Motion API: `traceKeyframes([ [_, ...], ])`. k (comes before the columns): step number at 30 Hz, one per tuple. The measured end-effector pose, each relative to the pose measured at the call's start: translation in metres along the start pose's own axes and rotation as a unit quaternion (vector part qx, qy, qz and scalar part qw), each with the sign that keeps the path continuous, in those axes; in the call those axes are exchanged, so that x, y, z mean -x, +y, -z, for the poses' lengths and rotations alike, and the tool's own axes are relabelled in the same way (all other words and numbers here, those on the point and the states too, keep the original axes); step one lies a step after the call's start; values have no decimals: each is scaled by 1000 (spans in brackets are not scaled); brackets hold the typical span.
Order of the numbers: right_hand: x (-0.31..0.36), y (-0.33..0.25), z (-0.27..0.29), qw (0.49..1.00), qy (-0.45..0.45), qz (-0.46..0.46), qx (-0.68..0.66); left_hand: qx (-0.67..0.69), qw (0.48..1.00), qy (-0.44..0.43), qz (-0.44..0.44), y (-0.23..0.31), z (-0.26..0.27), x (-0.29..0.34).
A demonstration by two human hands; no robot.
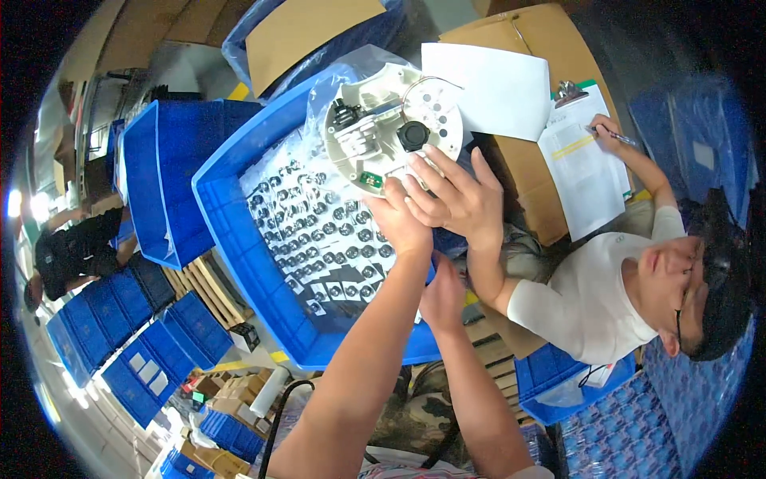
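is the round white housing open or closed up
Open: the white housing shows its inside, with a round black part and a small green board exposed.

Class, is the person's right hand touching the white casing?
No, the right hand is by the blue bin rim, apart from the white casing.

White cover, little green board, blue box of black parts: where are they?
White cover point(389, 137), head view: its bare inner face.
Green board point(372, 180), head view: its middle.
Blue box of black parts point(219, 201), head view: its left inner wall.
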State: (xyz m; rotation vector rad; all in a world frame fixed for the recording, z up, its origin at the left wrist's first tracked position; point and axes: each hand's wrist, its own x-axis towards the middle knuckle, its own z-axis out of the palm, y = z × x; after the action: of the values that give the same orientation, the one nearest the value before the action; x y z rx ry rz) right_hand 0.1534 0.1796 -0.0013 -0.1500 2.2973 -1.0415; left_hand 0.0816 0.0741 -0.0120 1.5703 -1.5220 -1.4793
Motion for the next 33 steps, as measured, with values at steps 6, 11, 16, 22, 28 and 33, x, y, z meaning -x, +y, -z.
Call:
traceKeyframes([
  [6,1,3,-7,1000,-6,-20,22,-9,1000,23,-15,5,0,1],
  [11,2,0,-3,998,-2,-36,43,-38,999,33,1,4,-2,1],
  [16,2,1,-4,998,-5,-48,42,-51,998,34,-10,5,-3,3],
  [22,1,-1,-3,998,-10,-48,34,-49,998,36,-15,1,-3,1],
  [28,2,1,-2,998,-10,-41,52,-32,999,28,-9,-3,-5,2],
  [33,5,-8,-6,998,-21,-40,38,-98,994,49,5,-3,6,-1],
])
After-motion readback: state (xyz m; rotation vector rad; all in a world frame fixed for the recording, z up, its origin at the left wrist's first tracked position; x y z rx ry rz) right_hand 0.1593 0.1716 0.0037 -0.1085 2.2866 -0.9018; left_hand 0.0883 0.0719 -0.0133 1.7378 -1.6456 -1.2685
